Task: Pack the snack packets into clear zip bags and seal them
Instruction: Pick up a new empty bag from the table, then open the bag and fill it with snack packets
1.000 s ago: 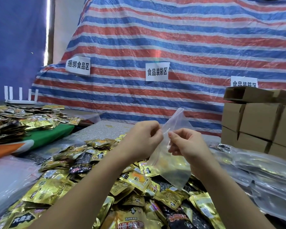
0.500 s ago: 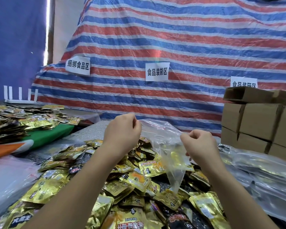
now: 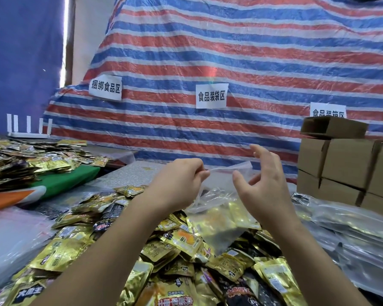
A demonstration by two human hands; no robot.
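My left hand (image 3: pixel 179 184) pinches the thin clear plastic zip bag (image 3: pixel 221 206) by its top, above the near pile of shiny gold snack packets (image 3: pixel 181 241). My right hand (image 3: pixel 261 186) is open, maybe to spread the bag's mouth.

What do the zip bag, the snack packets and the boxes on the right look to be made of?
Zip bag: thin clear plastic film, glossy, see-through and crinkled. Snack packets: likely metallised foil laminate, shiny gold with creases. Boxes: brown cardboard, matte, folded flaps.
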